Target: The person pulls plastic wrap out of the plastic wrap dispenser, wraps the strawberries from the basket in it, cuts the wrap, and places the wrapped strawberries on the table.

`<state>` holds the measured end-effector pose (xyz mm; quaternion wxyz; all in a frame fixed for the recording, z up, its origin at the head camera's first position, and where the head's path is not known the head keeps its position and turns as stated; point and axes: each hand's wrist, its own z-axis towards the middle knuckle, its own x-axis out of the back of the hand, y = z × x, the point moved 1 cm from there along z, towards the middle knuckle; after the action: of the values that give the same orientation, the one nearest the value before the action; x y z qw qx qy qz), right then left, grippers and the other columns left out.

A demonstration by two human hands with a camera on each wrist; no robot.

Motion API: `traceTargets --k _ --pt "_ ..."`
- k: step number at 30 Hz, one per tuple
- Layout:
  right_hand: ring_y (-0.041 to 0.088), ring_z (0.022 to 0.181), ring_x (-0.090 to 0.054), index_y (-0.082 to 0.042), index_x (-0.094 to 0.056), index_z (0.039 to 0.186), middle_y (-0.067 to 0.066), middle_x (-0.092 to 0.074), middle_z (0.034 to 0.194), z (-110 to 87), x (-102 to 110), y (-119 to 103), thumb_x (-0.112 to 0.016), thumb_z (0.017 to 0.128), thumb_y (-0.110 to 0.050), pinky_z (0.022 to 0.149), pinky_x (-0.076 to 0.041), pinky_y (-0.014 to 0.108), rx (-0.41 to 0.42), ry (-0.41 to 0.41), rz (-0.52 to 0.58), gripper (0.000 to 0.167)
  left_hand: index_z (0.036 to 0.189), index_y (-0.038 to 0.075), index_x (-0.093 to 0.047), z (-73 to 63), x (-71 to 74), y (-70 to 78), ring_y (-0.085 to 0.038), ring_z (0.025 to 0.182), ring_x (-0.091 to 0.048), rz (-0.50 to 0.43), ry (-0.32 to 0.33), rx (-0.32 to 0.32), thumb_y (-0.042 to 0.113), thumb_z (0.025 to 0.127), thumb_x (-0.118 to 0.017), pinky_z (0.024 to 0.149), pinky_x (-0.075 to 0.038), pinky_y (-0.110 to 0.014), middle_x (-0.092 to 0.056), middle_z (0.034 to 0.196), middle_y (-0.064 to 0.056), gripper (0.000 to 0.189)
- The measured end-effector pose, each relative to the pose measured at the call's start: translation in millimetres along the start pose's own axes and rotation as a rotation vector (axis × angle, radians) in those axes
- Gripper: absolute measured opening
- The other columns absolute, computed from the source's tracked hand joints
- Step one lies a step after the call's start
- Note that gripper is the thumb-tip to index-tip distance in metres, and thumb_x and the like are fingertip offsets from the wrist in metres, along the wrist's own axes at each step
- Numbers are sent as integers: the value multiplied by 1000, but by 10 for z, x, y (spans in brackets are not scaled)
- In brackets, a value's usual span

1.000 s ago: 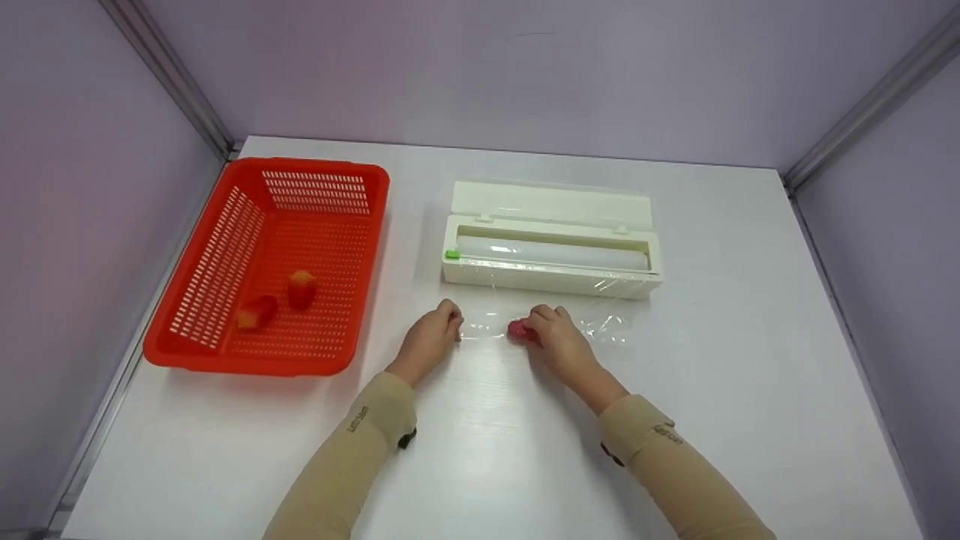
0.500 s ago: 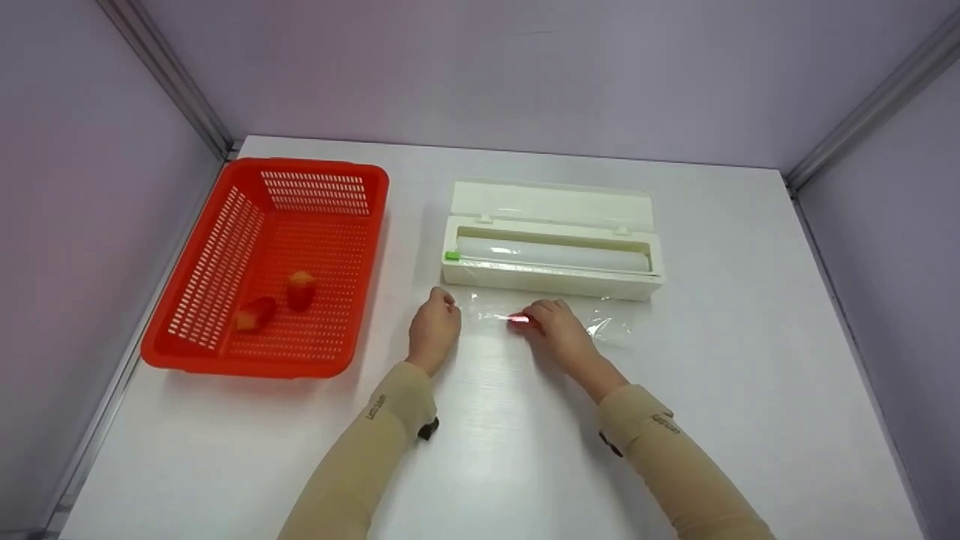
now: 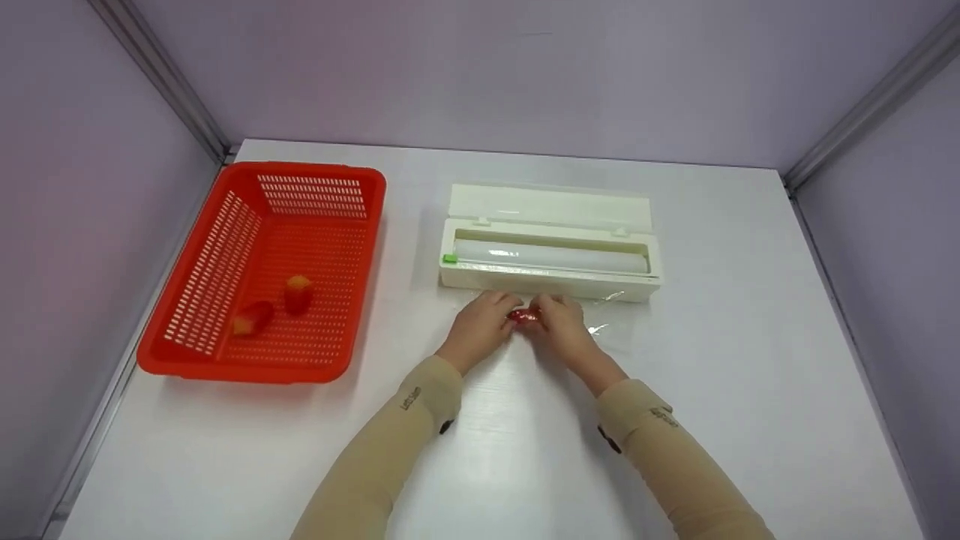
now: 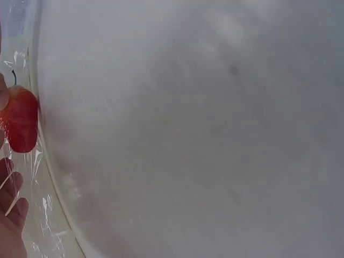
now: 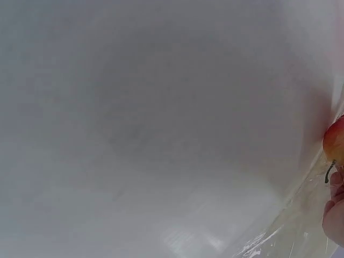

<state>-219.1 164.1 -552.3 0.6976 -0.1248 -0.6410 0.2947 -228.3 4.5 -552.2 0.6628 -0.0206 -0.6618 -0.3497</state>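
At center, R hand (image 3: 564, 330) pinches red fruit (image 3: 523, 316); L hand (image 3: 478, 327) at its 9 o'clock, fingers bent, can't tell if gripping. Clear film (image 3: 611, 332) partly over fruit, looks uncut to box (image 3: 551, 283) at 12–1. Est: covering partway, not finished. 2 fruit pcs (image 3: 298, 297) in basket (image 3: 251, 373), 9–10 o'clock, no film seen.

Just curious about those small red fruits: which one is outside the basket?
The red fruit between the left hand and right hand; the other two fruits lie inside the red basket.
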Motion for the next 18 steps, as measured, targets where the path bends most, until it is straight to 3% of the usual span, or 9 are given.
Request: traceTargets --k 5,7,12,15,18 --pt "30 90 -56 -6 -60 91 8 -66 86 -18 0 27 -70 79 -22 83 -44 43 -42 -34 43 22 110 16 -63 47 -96 1 -16 102 -55 -41 -31 19 24 91 -57 90 -47 -31 -60 105 0 22" --pt "27 89 -58 -7 -60 92 8 -66 89 -39 4 54 -69 81 -20 83 -46 41 -18 -31 55 20 113 16 -62 59 -117 -3 -16 103 -55 -83 -49 33 24 91 -56 92 -46 -30 -60 106 0 24" --pt "30 105 -57 -3 -60 106 13 -59 110 -122 84 122 -65 82 -3 94 -46 42 44 -7 76 24 118 16 -61 112 -132 -30 -18 107 -55 -131 -75 72 24 92 -53 96 -45 -32 -61 111 -1 27" --pt "32 105 -56 -2 -56 110 15 -58 112 -195 165 180 -63 81 0 94 -45 44 11 18 -5 30 120 16 -60 144 -133 -48 -21 110 -56 -130 -80 97 24 92 -53 97 -44 -34 -61 115 -1 29" --pt "31 96 -58 -3 -59 101 13 -62 100 -272 251 290 -63 81 -3 86 -46 44 -39 45 -136 21 120 17 -60 167 -134 -61 -21 113 -55 -127 -86 106 25 92 -53 99 -43 -35 -60 118 -1 30"
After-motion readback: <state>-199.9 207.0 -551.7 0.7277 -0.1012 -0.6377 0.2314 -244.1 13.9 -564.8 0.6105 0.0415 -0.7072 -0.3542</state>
